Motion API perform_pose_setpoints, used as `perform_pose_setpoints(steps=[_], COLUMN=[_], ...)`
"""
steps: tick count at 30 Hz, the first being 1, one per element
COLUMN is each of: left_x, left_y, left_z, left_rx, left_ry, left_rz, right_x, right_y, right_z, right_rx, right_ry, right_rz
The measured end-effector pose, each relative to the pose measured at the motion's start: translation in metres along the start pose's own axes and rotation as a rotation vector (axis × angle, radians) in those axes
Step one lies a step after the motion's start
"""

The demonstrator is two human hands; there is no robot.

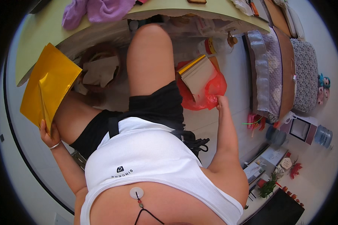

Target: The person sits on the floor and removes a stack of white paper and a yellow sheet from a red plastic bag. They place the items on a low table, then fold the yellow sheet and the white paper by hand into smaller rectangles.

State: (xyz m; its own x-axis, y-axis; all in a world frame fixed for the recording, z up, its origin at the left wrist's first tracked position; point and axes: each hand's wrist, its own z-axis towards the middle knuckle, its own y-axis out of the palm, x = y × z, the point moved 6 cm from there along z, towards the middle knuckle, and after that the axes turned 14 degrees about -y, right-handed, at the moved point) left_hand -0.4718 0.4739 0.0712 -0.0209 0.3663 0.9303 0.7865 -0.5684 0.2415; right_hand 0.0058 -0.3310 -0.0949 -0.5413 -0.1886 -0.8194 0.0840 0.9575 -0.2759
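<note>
Gold foil sheets [49,84], a stack held up at the far left, just off the edge of the pale green table [37,30]. Left hand [49,135] pinches the stack by its lower corner, thumb in front, fingers closed behind; held high, probably to keep it flat and free of the knees. A thin bangle [55,145] sits at that wrist. Beneath the table, a brown basket [100,69] holding crumpled brown paper. On the tabletop above, a purple cloth [97,9], bunched.

Centre: person seated, looking down over a white top and black shorts.

Right of the raised knee, a red plastic bag [204,93] on the floor. Right hand [221,102] reaches down, fingers closed on the bag's rim, seemingly pulling the mouth open. Inside stand flat card-coloured packs [195,75], one with a yellow edge. Further right, a water bottle [323,135] on the floor, well apart.
</note>
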Motion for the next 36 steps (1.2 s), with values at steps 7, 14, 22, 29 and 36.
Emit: perform_pose_setpoints(steps=[7,14,22,29,36], left_x=[0.011,0.094,0.027,0.013,0.022], left_y=[0.040,0.108,0.141,0.166,0.214], left_z=[0.006,0.050,0.169,0.196,0.173], left_rx=[0.065,0.008,0.360,0.470,0.126], left_ry=[-0.152,-0.075,-0.273,-0.322,-0.409], left_rz=[-0.620,-0.746,-0.684,-0.606,-0.633], right_x=[-0.039,-0.054,-0.076,-0.076,-0.098], right_y=[0.025,0.051,0.037,0.027,0.040], right_z=[0.030,0.034,0.019,0.009,-0.028], right_rx=[-0.090,-0.114,-0.063,-0.185,-0.115], right_ry=[-0.059,0.078,0.063,0.069,0.079], right_rz=[0.591,0.686,0.698,0.747,0.629])
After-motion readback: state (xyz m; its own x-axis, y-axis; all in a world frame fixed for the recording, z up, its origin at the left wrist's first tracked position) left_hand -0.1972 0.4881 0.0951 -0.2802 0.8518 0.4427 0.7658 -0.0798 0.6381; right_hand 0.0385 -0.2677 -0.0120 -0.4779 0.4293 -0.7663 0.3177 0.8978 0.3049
